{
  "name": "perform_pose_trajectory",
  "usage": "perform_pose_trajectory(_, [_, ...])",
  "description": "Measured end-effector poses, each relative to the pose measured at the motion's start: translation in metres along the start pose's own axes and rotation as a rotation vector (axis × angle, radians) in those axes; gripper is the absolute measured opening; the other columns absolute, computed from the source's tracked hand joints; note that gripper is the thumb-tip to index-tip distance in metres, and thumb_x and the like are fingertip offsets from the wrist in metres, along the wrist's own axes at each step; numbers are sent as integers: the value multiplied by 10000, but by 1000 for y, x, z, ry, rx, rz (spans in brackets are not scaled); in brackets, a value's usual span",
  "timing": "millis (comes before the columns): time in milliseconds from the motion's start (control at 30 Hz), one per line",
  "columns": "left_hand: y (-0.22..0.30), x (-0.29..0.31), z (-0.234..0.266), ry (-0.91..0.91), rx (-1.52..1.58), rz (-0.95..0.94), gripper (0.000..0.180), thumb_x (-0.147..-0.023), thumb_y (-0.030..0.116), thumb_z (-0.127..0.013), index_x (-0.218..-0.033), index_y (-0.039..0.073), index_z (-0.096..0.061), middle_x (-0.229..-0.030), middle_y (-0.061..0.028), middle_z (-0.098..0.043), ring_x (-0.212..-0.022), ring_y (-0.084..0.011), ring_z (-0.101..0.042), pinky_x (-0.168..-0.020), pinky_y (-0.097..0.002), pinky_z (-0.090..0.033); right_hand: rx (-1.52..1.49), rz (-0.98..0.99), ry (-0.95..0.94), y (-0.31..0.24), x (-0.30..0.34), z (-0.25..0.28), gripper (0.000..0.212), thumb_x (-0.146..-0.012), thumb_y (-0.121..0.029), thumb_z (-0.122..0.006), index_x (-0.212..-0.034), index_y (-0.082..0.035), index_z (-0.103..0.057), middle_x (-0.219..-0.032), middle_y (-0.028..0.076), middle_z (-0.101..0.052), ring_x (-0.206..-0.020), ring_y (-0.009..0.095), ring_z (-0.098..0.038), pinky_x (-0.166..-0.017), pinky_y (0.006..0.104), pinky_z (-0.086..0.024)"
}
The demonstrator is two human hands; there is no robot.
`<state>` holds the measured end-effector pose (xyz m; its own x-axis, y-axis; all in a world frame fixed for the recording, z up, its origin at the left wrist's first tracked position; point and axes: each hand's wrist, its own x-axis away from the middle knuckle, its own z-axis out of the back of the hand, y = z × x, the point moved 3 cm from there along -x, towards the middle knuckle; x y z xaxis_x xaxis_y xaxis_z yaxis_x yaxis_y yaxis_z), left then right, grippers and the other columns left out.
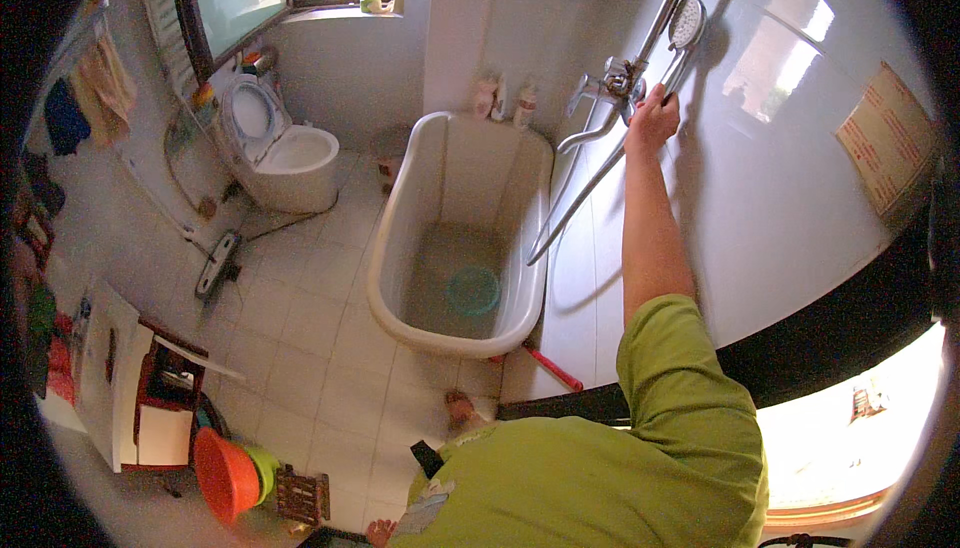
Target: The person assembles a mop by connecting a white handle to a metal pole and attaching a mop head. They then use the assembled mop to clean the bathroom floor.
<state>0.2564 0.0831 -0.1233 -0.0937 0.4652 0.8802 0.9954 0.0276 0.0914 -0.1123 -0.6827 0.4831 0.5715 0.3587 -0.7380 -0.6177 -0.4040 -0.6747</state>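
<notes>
My right hand (653, 122) reaches up along the wall, its fingers closed round the lower handle of a chrome shower head (687, 24). The shower head's round spray face points up and out from the tiles. Right beside this hand is a chrome mixer tap (618, 78) with a curved spout. A grey hose (583, 202) hangs below the hand towards the tub rim. Below stands a white bathtub (380, 298) with a round teal item (473, 291) on its bottom. A few digits show at the lower edge beside my green shirt; whether they belong to my left hand is unclear.
Bottles (525, 105) stand at the tub's far end. A toilet (300, 153) with its lid up is at the far left. A mop (217, 263), an orange basin (226, 475) and a cabinet (160, 438) are on the left. A red rod (553, 367) lies near the tub.
</notes>
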Motion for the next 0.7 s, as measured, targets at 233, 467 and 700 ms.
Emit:
perform_pose_trajectory(233, [8, 24, -51, -471, 296, 457, 430, -839, 386, -382, -856, 10, -590, -886, -132, -572, -834, -308, -549, -614, -424, -515, 302, 206, 105, 14, -39, 14, 381, -751, -230, -568, -991, 57, -494, -947, 205, -547, -813, 309, -570, -547, 351, -493])
perform_pose_trajectory(467, [-5, 22, 18, -336, 232, 12, 317, -799, 315, -484, -882, 21, -570, -885, -133, -570, -719, -301, -547, -652, -389, -479, 449, -108, -338, -9, -29, -27, 324, -756, -207, -546, -930, 66, -531, -836, 177, -594, -701, 268, -615, -406, 288, -502])
perform_pose_trajectory(700, [-30, 15, 50, -139, 349, -409, 201, -779, 196, -577, -907, 54, -517, -772, -109, -551, -538, -216, -506, -456, -326, -438, 382, -157, -755, 25, -64, -62, 216, -664, -127, -495, -780, 41, -567, -686, 155, -559, -561, 232, -555, -432, 352, -456])
